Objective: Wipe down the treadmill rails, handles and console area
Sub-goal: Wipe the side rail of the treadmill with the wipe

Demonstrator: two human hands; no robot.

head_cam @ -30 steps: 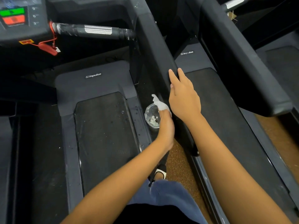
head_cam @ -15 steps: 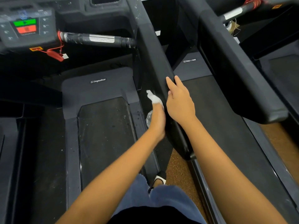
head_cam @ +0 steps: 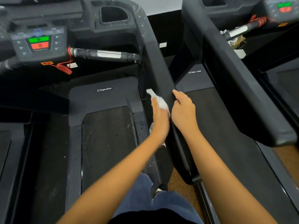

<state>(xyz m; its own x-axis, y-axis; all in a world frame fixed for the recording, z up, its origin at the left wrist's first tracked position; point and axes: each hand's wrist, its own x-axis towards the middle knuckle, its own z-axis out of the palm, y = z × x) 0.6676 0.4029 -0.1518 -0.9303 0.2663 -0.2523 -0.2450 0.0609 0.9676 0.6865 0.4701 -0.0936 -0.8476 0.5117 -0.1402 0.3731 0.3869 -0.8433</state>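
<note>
Left hand [head_cam: 159, 118]: a white cloth [head_cam: 160, 101] is gripped and pressed against the left face of the side rail [head_cam: 156, 62].
Right hand [head_cam: 183, 110]: laid on the rail's top just right of the cloth, fingers curled over its right edge.
Console [head_cam: 38, 43]: seen far left, blurred.
Handle [head_cam: 105, 54]: spanned between console and rail.

Brown speckled floor [head_cam: 178, 183], white wall [head_cam: 161, 4]
</note>
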